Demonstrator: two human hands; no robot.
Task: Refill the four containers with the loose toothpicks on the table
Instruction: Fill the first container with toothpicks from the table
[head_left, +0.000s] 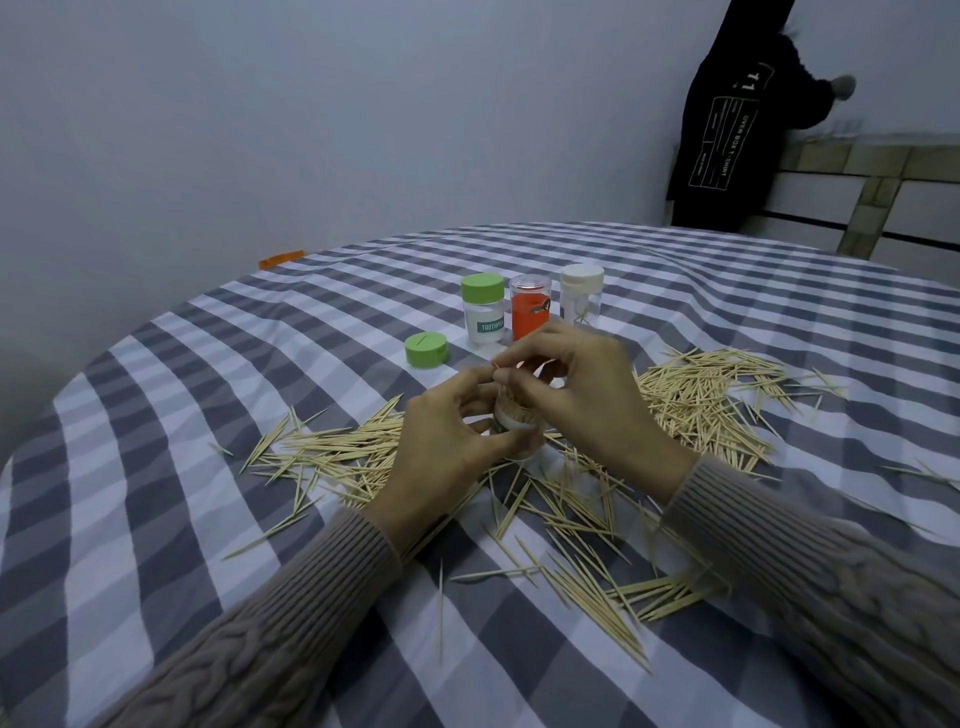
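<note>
We work at a table under a grey-and-white striped cloth (208, 415) beside a pale wall. Toward its far edge stand three capped containers: green-lidded (483, 309), orange (530, 312), white-lidded (582, 296); one loose green lid (427, 350). Our left hand (447, 441) grips the fourth clear container (519, 423); our right hand (582, 389) pinches toothpicks into it. Pale wooden toothpicks (696, 400) lie scattered around.

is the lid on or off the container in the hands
Off. The container held by the left hand shows toothpick tips at its open top, and a loose green lid sits on the tablecloth.
</note>
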